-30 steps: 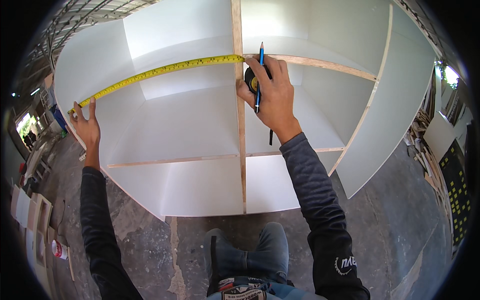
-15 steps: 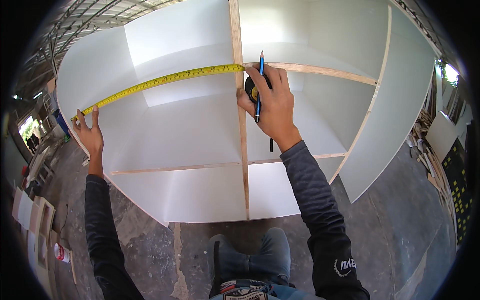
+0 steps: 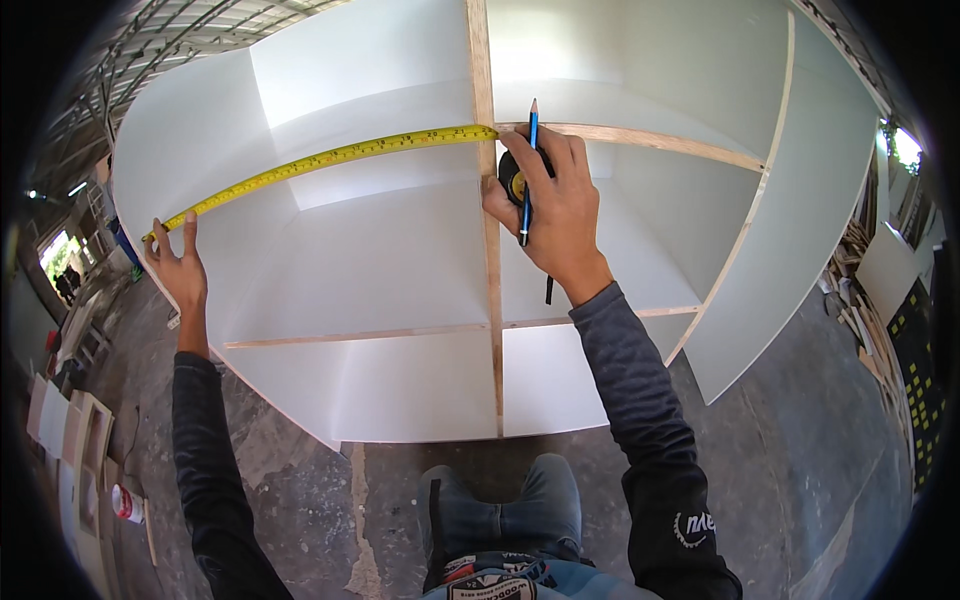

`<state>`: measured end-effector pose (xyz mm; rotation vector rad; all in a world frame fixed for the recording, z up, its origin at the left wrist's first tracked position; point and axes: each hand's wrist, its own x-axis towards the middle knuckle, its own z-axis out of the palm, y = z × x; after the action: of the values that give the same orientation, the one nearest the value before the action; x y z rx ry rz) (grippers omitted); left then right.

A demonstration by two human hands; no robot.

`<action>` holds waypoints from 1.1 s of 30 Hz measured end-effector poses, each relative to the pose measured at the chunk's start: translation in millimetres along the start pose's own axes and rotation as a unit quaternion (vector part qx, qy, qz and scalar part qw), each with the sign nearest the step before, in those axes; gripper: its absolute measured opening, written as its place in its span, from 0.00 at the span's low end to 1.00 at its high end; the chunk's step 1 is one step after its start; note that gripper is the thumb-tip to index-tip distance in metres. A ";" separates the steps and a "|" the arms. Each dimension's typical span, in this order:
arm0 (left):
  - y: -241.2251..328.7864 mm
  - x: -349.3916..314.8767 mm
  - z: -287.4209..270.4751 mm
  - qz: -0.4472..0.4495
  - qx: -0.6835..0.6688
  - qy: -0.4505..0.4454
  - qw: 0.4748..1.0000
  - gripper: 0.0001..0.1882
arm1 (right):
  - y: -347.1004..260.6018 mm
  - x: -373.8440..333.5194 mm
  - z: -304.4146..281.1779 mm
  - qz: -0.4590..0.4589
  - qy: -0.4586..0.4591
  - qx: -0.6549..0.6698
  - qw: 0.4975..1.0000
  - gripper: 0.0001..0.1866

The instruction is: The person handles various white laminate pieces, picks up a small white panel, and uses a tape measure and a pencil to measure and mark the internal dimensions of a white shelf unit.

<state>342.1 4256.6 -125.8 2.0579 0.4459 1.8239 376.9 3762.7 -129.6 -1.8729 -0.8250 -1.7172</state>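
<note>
The tape measure's yellow blade (image 3: 330, 156) stretches across the front of the white cabinet (image 3: 190, 120), from its left side edge to the wood-edged centre divider (image 3: 482, 70), bowing upward in this wide view. The blade looks like thin, springy metal: light, fairly stiff along its length, but likely to buckle if pushed sideways or left unsupported, and probably smooth enough to slip between dry fingers. Its edges may be sharp, so the flat faces near the end seem the safest hold. The dark, round case (image 3: 513, 185) sits just right of the divider; it is likely the heaviest part, hard and compact, best taken in the palm. The right hand (image 3: 562, 215) curls around it, with a blue pencil (image 3: 526, 215) lodged along the fingers, tip pointing up and away. The left hand (image 3: 182, 272) is at the blade's far end, two fingertips raised apart there; whether they pinch it or merely press it, I cannot tell. Below the cabinet lies a stained concrete floor (image 3: 720, 470)
</note>
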 end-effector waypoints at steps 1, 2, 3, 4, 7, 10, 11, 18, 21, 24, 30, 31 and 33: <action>0.4 0.4 -0.7 -0.001 0.003 0.001 1.000 0.49 | 0.0 0.3 0.1 0.003 -0.002 0.000 1.000 0.26; 1.0 0.3 -0.7 -0.001 0.005 0.000 1.000 0.49 | 0.6 0.2 -0.5 0.002 -0.002 0.001 1.000 0.26; 1.7 0.3 -1.0 -0.001 0.008 -0.001 1.000 0.49 | 1.2 0.6 -1.3 0.000 -0.002 0.001 1.000 0.26; 2.5 0.3 -1.5 -0.004 0.008 -0.001 1.000 0.49 | 1.7 0.7 -1.7 -0.002 -0.002 0.001 1.000 0.26; 4.0 1.3 -4.9 -0.009 0.004 -0.002 1.000 0.49 | 1.3 0.2 -0.4 0.001 -0.003 0.005 1.000 0.26; 3.0 2.7 -7.1 -0.014 -0.007 -0.002 1.000 0.49 | 0.6 0.5 0.6 -0.002 0.000 0.003 1.000 0.26; 2.3 3.7 -6.7 -0.018 -0.011 -0.002 1.000 0.49 | 0.8 0.2 0.9 -0.001 0.000 0.004 1.000 0.26; -4.6 7.5 -3.2 -0.021 -0.020 0.014 0.999 0.46 | 3.0 0.0 0.9 -0.005 0.002 0.011 1.000 0.27; -6.1 9.1 -4.5 -0.022 -0.036 0.017 0.999 0.45 | 1.4 0.8 -0.9 -0.002 -0.004 0.012 1.000 0.27; -6.9 11.6 -6.9 -0.023 -0.022 0.014 0.999 0.45 | 0.8 1.5 -1.6 -0.001 -0.009 0.012 1.000 0.27; -5.1 14.2 -10.4 -0.029 -0.007 0.003 1.000 0.44 | 0.8 2.3 -3.5 0.001 -0.010 0.009 1.000 0.27; -4.8 14.7 -10.6 -0.031 -0.008 0.000 0.999 0.44 | 1.2 2.4 -3.9 0.000 -0.009 0.010 1.000 0.27; -6.9 16.7 -14.1 -0.035 -0.005 -0.005 0.999 0.43 | 1.6 3.9 -1.1 -0.024 0.018 0.015 0.999 0.25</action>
<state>330.2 4271.1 -112.7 2.0168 0.4984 1.7711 377.5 3761.2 -125.5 -1.8119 -0.8837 -1.7518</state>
